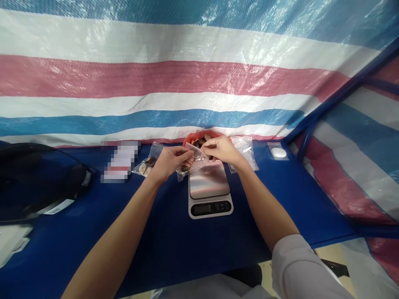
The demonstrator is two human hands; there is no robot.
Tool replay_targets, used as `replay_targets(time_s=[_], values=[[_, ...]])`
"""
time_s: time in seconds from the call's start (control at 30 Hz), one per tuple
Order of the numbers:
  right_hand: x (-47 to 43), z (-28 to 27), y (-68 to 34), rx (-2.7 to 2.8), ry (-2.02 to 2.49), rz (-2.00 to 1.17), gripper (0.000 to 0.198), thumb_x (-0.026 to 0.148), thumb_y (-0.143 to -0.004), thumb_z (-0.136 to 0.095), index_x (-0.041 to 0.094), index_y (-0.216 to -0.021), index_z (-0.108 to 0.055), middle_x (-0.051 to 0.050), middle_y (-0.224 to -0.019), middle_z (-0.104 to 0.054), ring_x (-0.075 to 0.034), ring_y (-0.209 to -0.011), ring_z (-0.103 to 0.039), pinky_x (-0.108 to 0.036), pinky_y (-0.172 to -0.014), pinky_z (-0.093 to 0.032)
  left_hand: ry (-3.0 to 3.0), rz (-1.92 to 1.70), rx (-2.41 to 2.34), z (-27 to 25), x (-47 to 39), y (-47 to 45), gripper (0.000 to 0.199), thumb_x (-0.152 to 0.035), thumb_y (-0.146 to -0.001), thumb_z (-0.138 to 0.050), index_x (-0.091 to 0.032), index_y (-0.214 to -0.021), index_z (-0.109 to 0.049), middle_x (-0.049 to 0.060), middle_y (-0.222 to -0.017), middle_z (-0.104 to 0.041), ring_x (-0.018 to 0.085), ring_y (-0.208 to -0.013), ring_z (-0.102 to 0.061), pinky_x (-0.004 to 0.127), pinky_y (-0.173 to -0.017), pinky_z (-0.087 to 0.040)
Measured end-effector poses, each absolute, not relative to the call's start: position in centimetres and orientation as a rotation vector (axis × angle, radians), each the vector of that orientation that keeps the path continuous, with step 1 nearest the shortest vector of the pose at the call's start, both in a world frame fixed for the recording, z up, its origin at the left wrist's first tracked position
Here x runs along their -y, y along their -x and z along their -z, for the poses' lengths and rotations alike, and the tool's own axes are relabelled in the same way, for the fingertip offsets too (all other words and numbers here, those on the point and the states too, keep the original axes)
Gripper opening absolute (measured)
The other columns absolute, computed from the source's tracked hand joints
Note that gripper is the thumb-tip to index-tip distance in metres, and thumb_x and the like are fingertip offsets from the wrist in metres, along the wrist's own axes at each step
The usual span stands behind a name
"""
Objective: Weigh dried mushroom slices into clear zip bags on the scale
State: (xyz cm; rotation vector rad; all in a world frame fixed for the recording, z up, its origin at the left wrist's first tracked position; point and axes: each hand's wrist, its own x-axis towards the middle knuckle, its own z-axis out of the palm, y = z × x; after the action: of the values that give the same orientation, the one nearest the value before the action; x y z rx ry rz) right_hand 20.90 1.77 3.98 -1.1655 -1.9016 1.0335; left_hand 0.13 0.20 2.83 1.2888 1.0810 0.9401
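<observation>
Between my two hands a clear plastic zip bag is stretched above the far end of a kitchen scale. My left hand pinches the bag's left edge between thumb and fingers. On the other side, my right hand grips its right edge with closed fingertips. Behind the hands sits a red plastic bag with brown, flat dried pieces inside, partly hidden. Left of my left hand lies a clear bag holding pale and dark slices. The scale's display is too dim to read.
Flat clear bags lie right of the red bag. A white rounded object in a small bag is farther right. A blurred-out card, a black bag and a white case stand left. Striped sheeting backs the blue table.
</observation>
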Motion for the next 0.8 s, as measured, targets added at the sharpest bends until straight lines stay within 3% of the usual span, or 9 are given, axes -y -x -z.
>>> replay_targets(time_s=[0.3,0.6,0.8], values=[[-0.7,-4.9,-20.2,2.022,1.157,-1.052,0.022,0.034,-0.085,-0.064,0.016,-0.085,-0.078,-0.001,-0.066,-0.067,-0.011,-0.060,-0.062,-0.022,-0.056,-0.054,-1.232,-1.023,-1.082,-2.5,-0.2,-0.7,0.041,-0.047,-0.063,-0.086,-0.012,-0.078,-0.072,0.006,-0.071,-0.072,0.014,-0.060,-0.066,0.027,-0.061,-0.056],[-0.6,-5.4,-20.3,2.136,1.193,-0.919,0.022,0.023,-0.085,-0.058,0.016,-0.070,-0.072,0.002,-0.058,-0.060,-0.009,-0.053,-0.059,-0.021,-0.056,-0.049,-1.247,-1.023,-1.080,-2.7,0.1,-0.9,0.038,-0.044,-0.064,-0.087,-0.011,-0.078,-0.074,0.005,-0.072,-0.072,0.015,-0.063,-0.067,0.027,-0.064,-0.057],[-0.6,-5.2,-20.3,2.076,1.207,-1.025,0.018,0.022,-0.083,-0.058,0.017,-0.077,-0.074,0.001,-0.062,-0.062,-0.010,-0.056,-0.062,-0.021,-0.055,-0.052,-1.211,-1.016,-1.112,-2.7,0.2,-1.1,0.039,-0.044,-0.063,-0.087,-0.011,-0.080,-0.075,0.006,-0.072,-0.073,0.016,-0.064,-0.068,0.029,-0.068,-0.059]])
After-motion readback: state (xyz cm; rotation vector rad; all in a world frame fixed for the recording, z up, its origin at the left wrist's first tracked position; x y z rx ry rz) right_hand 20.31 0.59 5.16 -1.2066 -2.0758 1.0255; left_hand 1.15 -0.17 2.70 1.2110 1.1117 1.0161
